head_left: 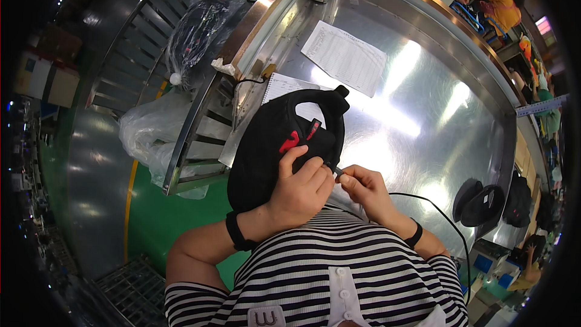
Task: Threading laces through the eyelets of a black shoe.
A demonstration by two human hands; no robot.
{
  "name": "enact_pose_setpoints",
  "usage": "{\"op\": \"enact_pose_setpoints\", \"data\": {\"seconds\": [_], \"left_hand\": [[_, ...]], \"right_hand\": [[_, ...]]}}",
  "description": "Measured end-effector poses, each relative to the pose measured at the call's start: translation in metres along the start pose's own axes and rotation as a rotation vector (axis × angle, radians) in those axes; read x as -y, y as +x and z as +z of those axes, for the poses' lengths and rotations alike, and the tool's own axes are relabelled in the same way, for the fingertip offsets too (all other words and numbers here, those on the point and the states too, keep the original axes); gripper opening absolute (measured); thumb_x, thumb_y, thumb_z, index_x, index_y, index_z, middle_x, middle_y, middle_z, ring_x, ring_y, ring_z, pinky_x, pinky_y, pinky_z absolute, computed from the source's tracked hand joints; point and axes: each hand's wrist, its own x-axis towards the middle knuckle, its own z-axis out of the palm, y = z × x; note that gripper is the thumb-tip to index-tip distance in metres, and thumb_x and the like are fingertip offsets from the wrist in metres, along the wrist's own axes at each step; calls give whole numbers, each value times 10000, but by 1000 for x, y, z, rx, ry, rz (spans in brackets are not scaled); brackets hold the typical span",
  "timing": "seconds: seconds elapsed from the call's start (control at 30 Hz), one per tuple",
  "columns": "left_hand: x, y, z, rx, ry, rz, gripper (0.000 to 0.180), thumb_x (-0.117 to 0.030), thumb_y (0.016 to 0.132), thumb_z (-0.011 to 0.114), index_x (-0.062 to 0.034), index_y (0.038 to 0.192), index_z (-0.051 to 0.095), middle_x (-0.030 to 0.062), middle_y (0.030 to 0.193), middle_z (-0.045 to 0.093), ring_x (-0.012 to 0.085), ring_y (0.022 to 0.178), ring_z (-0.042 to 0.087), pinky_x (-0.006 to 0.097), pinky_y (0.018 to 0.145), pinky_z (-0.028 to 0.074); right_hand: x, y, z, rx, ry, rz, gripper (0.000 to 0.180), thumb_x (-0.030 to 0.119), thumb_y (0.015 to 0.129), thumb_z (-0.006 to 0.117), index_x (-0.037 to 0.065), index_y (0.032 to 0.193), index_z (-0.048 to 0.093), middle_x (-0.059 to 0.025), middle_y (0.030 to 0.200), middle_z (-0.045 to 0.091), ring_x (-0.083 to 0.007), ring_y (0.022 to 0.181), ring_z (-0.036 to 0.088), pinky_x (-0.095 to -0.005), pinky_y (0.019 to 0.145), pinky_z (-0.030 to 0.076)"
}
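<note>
Presently, left hand (298, 186) gripping black bag (272, 145), right hand (363, 186) pinching small metal tool (336, 171), above steel counter (423, 115).

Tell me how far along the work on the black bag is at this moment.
Done: nothing shows as finished; a black cap-like item lies apart at the table's right edge. In hand: the left hand grips the black bag near its red mark, while the right hand pinches a small dark tool against it. Left: I cannot tell how much of the bag remains to be worked.
</note>
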Motion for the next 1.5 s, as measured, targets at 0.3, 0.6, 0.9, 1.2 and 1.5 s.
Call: {"op": "enact_pose_setpoints", "data": {"seconds": [0.3, 0.6, 0.9, 1.2, 1.5], "left_hand": [[-2, -4, -4, 37, -23, 10, 80, -113, 782, 609, -42, 807, 634, 38, 793, 577, 184, 924, 608, 493, 1029, 359], [-2, -7, 3, 68, -46, -1, 186, -77, 702, 624, -2, 865, 674, 37, 774, 565, 199, 905, 588, 522, 996, 358], [0, -7, 0, 37, -61, -3, 198, -91, 708, 625, -17, 883, 679, 12, 751, 533, 184, 896, 576, 521, 990, 358], [8, -2, -7, -3, -31, 94, 193, -112, 692, 642, -64, 872, 692, -26, 750, 528, 144, 894, 562, 495, 999, 347], [16, -12, 12, -199, 47, 159, 124, -136, 736, 685, -152, 858, 702, -80, 770, 526, 100, 883, 532, 458, 974, 317]], "right_hand": [[-7, -2, -6, 270, 491, 386, 285, 298, 991, 585, 18, 967, 635, 50, 691, 487, -42, 510, 386, -221, 435, 304], [-10, -5, 5, -80, -317, -261, 173, 176, 933, 643, 9, 972, 622, -61, 707, 582, -183, 494, 541, -285, 450, 397], [-21, -3, -8, 536, 1276, 656, 263, 290, 1029, 511, 42, 982, 582, 66, 658, 394, -18, 484, 288, -174, 410, 219], [-39, -7, 6, 785, 1656, 645, 286, 328, 1043, 461, 55, 982, 518, 56, 679, 390, -21, 503, 285, -175, 408, 231], [-63, -5, 33, 1090, 2047, 535, 331, 390, 1040, 439, 97, 887, 448, 58, 628, 374, -24, 457, 263, -174, 355, 205]]}}
